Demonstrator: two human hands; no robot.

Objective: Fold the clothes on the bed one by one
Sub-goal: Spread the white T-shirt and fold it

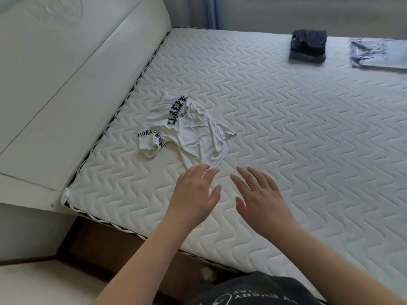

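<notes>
While both hands hover over the mattress (286,139) with fingers spread and nothing held, a crumpled white T-shirt (187,130) lies just beyond them, toward the head of the bed. It sits near the mattress's left edge, where the padded headboard (72,69) rises, and closer to the near-left corner than to any other.

The left hand (195,192) is the nearer one — its fingertips (206,169) reach the shirt's closest hem and appear to touch it, though contact cannot be confirmed. The right hand (257,194) is flat and relaxed beside it, a little short of the cloth and off to the shirt's right.

The shirt is bunched, not laid flat. Its long axis seems to run diagonally, from the near hem by the hands up and away toward the headboard edge, with dark printed lettering along that line. One sleeve sticks out to the left, toward the mattress's edge.

Well apart, near the far edge, rest two other garments — a dark folded bundle (308,46) and a pale blue folded piece (378,53) at the far-right side.

Judging from this, the white shirt is next, and it would need spreading flat before any fold.
</notes>
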